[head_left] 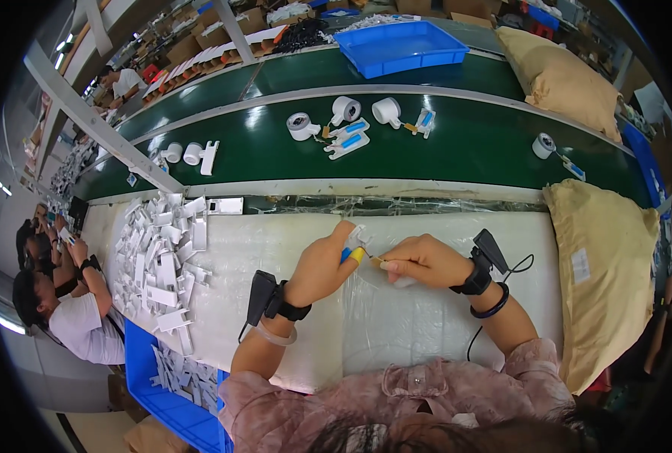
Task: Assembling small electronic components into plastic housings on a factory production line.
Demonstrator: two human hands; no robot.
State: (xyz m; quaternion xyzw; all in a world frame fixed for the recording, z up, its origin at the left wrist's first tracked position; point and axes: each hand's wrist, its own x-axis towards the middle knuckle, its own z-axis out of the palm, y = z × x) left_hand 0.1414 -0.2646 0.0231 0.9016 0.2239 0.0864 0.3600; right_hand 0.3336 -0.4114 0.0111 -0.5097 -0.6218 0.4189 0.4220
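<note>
My left hand (319, 263) is closed around a small white plastic part (359, 235) with a blue piece on it, above the padded bench. A yellow cover sits on one of its fingertips. Facing it, my right hand (425, 261) pinches a small tan piece (379, 262) between thumb and fingers, close beside the white part. A thin dark line seems to join the two. Something white shows under the right hand, mostly hidden. Black devices are strapped to both wrists.
A heap of white plastic shells (166, 260) lies left on the bench, above a blue bin (143, 370) of similar pieces. Across the green conveyor (253, 155) sit several white round-headed units (302, 126) and a blue tray (400, 51). A brown sack (604, 279) stands right. Other people work at left.
</note>
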